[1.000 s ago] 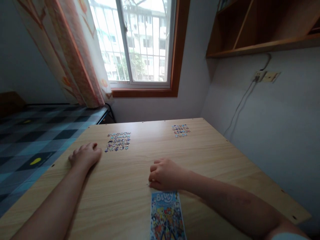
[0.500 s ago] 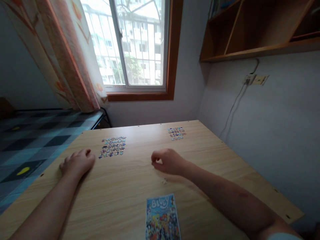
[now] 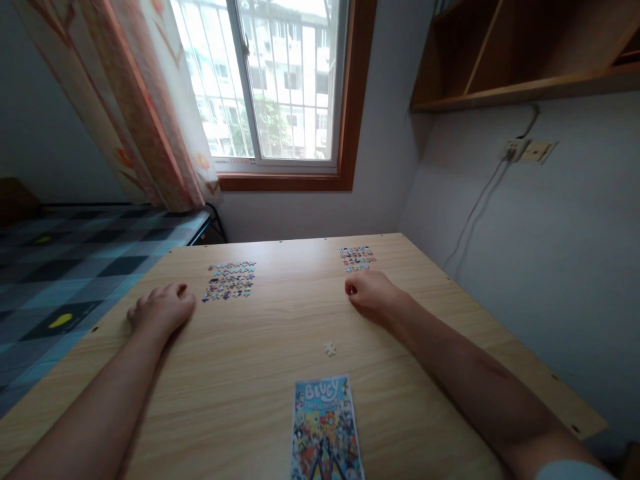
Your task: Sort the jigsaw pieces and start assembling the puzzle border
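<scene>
My right hand (image 3: 373,292) is closed in a pinch just in front of the right-hand group of jigsaw pieces (image 3: 357,257). A tiny light bit shows between its thumb and finger and looks like a jigsaw piece, mostly hidden. Resting palm down on the table, my left hand (image 3: 163,308) has its fingers loosely apart and nothing in it. Beside it, to the right, lie rows of small colourful jigsaw pieces (image 3: 230,280). A single pale piece (image 3: 330,349) lies in the middle of the table. Nearer to me is a colourful Bluey picture card (image 3: 326,427).
The light wooden table (image 3: 240,380) reaches towards the wall below a barred window (image 3: 290,87). On the left stand a bed with a checked cover (image 3: 100,260) and a curtain (image 3: 135,100). A shelf (image 3: 500,93) and a socket with a cable (image 3: 513,152) are on the right wall.
My right hand has moved away from me and to the right, from the middle of the table to the right-hand group. My left hand stays put; the view has shifted slightly.
</scene>
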The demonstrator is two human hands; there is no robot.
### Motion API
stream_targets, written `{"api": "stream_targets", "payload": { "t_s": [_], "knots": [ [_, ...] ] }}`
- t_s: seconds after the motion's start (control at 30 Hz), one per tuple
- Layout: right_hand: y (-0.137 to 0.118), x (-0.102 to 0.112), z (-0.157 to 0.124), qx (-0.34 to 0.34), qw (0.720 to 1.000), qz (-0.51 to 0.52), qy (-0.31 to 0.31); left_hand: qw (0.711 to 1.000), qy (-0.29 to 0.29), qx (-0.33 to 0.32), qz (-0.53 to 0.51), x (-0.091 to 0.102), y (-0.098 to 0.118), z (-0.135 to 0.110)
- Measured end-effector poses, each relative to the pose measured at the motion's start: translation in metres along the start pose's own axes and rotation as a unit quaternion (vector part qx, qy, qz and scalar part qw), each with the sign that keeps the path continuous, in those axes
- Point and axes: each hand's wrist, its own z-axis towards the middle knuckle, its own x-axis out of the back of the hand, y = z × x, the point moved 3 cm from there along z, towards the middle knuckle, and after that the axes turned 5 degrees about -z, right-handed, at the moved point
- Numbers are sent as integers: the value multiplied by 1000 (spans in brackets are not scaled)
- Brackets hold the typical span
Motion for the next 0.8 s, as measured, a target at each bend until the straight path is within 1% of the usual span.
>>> {"api": "stream_targets", "payload": {
  "t_s": [0.1, 0.13, 0.17, 0.23, 0.3, 0.4, 0.47, 0.53, 0.6, 0.67, 0.8],
  "knots": [
    [-12, 7, -9, 51, 995, -6, -91, 1000, -6, -1, 4, 0, 0, 0],
    [-16, 11, -13, 56, 993, -11, -106, 1000, -7, -2, 5, 0, 0, 1],
    [-20, 15, -18, 57, 992, -18, -107, 1000, -6, -4, 5, -1, 0, 1],
    [-32, 23, -28, 69, 994, -29, -85, 1000, -1, -5, 4, -1, -1, 2],
    [-49, 28, -38, 106, 991, -24, -77, 1000, 4, -4, 3, -1, -2, 3],
    [-79, 30, -49, 165, 979, -3, -118, 1000, 2, -1, 8, -2, -3, 4],
    [-95, 31, -54, 178, 973, -21, -146, 1000, 3, -5, 8, -2, -3, 5],
    [-106, 32, -55, 176, 970, -52, -159, 1000, 10, -8, 6, -3, -4, 5],
    [-111, 33, -54, 176, 968, -69, -164, 1000, 12, -9, 4, -3, -4, 6],
    [-111, 32, -52, 181, 968, -63, -165, 1000, 10, -9, 2, -2, -5, 6],
    [-101, 25, -46, 182, 970, 0, -158, 1000, 10, -7, -11, -1, -4, 7]
  ]
}}
